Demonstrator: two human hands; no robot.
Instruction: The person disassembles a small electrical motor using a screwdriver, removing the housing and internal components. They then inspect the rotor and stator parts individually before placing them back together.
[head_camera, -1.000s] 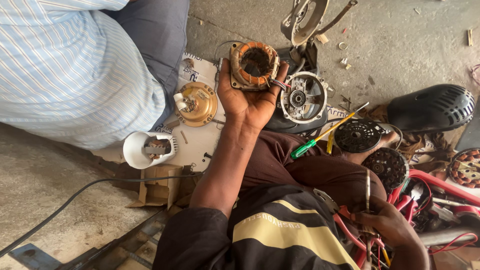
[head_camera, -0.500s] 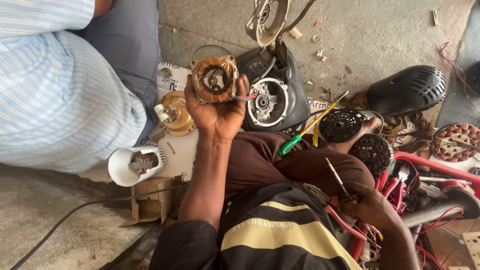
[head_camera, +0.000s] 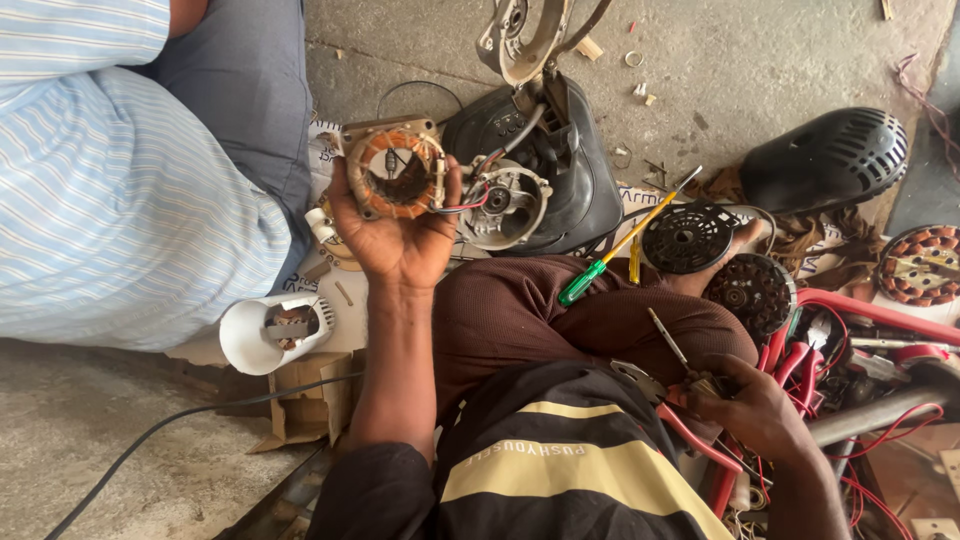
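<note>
My left hand (head_camera: 398, 235) is raised palm-up and grips a motor stator (head_camera: 394, 172), a square metal core with orange copper windings and wires trailing off to the right. Just right of it lies a silver motor end housing (head_camera: 508, 203) on a black casing (head_camera: 570, 170). My right hand (head_camera: 755, 410) rests low at the right by my knee, closed on a thin metal tool (head_camera: 672, 345) among red-handled pliers (head_camera: 790, 345). A green-and-yellow screwdriver (head_camera: 615, 250) lies across my thigh.
Another person in a blue striped shirt (head_camera: 110, 190) sits close at the left. A white plastic cup part (head_camera: 272, 332) lies beside a black cable (head_camera: 170, 425). Black fan parts (head_camera: 690, 237), a domed black cover (head_camera: 825, 158) and a second wound stator (head_camera: 920, 262) crowd the right.
My view has shifted, so everything sits differently in frame. My left hand has kept the stator up, and my right hand has stayed low on the tool.
</note>
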